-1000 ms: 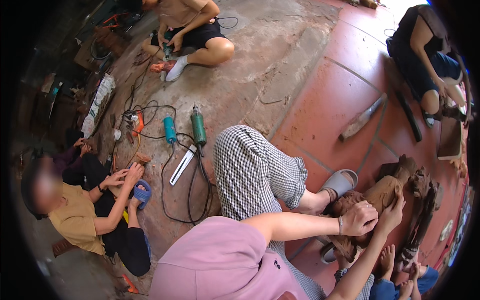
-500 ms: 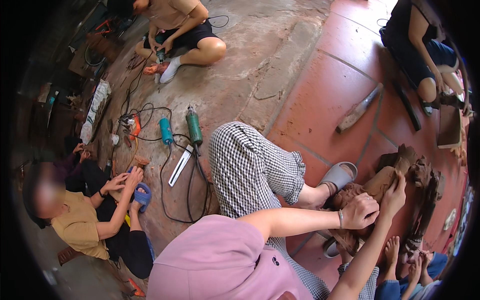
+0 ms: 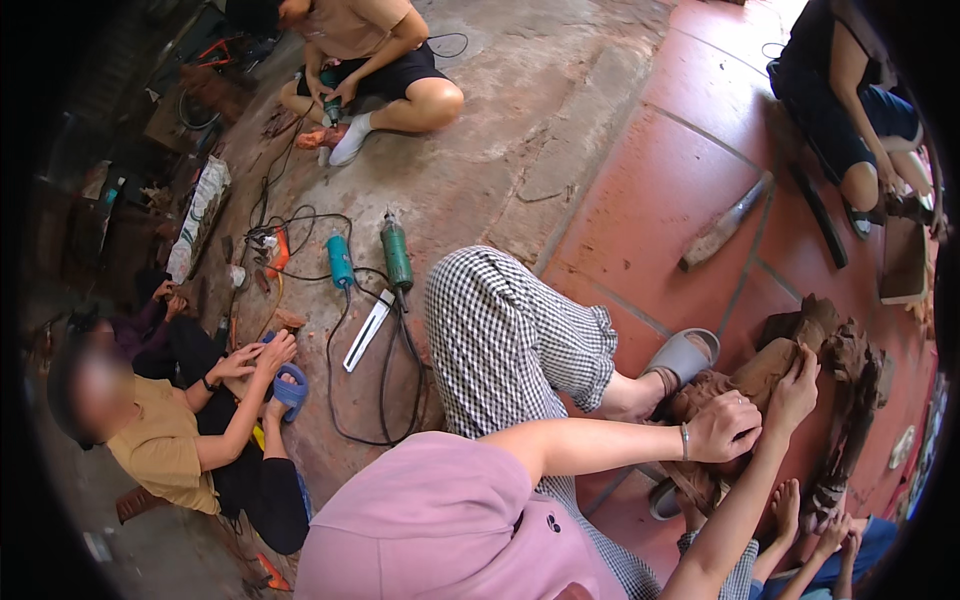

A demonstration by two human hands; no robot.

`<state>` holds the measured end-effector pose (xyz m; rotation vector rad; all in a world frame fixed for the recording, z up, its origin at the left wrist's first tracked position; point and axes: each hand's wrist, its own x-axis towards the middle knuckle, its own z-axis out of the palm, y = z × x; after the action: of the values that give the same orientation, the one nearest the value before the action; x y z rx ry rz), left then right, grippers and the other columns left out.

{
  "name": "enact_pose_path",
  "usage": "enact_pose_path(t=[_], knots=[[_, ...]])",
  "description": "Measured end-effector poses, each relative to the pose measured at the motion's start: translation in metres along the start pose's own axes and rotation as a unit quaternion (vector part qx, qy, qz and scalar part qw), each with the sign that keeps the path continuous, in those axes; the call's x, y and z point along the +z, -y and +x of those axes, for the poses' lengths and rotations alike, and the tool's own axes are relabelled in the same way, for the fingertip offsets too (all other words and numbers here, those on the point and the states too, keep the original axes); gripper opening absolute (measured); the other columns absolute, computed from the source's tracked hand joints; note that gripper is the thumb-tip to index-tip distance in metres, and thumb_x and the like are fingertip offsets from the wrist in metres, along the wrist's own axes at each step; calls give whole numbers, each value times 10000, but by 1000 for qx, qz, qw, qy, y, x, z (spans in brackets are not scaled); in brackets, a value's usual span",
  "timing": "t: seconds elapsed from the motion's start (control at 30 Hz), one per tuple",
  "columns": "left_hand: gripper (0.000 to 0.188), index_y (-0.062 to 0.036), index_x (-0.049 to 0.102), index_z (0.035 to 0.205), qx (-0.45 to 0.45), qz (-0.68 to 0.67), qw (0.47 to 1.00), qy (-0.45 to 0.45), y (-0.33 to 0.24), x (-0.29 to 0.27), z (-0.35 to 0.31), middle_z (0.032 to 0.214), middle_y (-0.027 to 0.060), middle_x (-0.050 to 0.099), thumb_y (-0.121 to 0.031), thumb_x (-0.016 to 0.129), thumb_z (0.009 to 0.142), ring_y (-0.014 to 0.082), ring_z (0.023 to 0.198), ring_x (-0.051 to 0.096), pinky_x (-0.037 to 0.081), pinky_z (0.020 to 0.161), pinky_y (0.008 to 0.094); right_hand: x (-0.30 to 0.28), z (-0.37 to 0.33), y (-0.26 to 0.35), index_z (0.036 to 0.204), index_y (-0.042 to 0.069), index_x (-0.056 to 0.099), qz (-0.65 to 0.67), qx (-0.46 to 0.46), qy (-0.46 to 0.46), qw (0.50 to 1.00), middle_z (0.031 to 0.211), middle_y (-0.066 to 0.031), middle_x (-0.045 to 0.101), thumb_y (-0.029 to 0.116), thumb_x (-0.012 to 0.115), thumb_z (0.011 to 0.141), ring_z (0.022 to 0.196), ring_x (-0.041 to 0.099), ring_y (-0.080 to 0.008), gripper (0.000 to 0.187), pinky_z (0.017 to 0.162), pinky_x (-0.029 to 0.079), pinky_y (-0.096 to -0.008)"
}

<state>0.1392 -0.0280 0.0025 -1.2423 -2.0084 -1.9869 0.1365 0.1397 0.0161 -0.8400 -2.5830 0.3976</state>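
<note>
A brown wood carving (image 3: 765,372) with rough, dark knobbly parts lies low in front of me at the right, by my grey sandal (image 3: 688,352). My left hand (image 3: 725,425), with a ring and a bracelet, is curled in over the near part of the carving. Whatever its fingers close on is hidden below the hand. My right hand (image 3: 795,390) lies along the carving's right side, its fingers close together and bent against the wood. Just beyond it is a second dark, gnarled piece of wood (image 3: 850,400).
Left of my knee lie a green power tool (image 3: 396,255), a teal one (image 3: 340,262), a white-and-black strip (image 3: 369,330) and looped black cords. A wooden block (image 3: 727,222) and a dark bar (image 3: 818,215) lie on the red tiles. Other people sit working around me; bare feet (image 3: 787,510) show lower right.
The whole view has shifted slightly to the right. Both my hands stay on the carving, the right one with its fingers a little more bent. The person at left moves their hands slightly.
</note>
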Motion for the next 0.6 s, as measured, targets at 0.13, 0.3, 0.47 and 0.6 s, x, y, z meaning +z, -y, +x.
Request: enact_pose_path(t=[0.13, 0.3, 0.47, 0.6], knots=[[113, -36, 585, 754, 2, 9, 1000, -11, 0, 1, 0, 710, 126, 582, -70, 657, 835, 321, 718, 585, 455, 741, 412, 5, -28, -17, 1249, 115, 642, 32, -53, -28, 998, 1241, -140, 693, 143, 522, 1039, 1123, 657, -399, 243, 851, 564, -456], [115, -38, 582, 752, 8, 0, 1000, -11, 1, 5, 0, 709, 123, 579, -68, 657, 834, 319, 721, 584, 452, 735, 413, 6, -22, -21, 1219, 111, 639, -37, -25, -39, 998, 1164, -164, 713, 145, 519, 1039, 1092, 667, -402, 219, 849, 564, -462], [111, -37, 580, 758, 2, -3, 1000, -5, 0, 2, 2, 713, 124, 577, -65, 656, 834, 321, 725, 584, 450, 733, 414, 2, 8, -7, 1203, 122, 639, 13, -32, -14, 999, 1131, -177, 717, 151, 521, 1042, 1073, 667, -422, 201, 917, 536, -471], [108, -38, 579, 762, 1, 1, 1000, -4, 0, -1, -3, 716, 124, 576, -65, 655, 834, 321, 726, 583, 452, 737, 416, -3, -25, -14, 1224, 137, 638, 6, -25, -12, 1000, 1135, -186, 713, 146, 520, 1040, 1088, 659, -427, 219, 946, 520, -476]])
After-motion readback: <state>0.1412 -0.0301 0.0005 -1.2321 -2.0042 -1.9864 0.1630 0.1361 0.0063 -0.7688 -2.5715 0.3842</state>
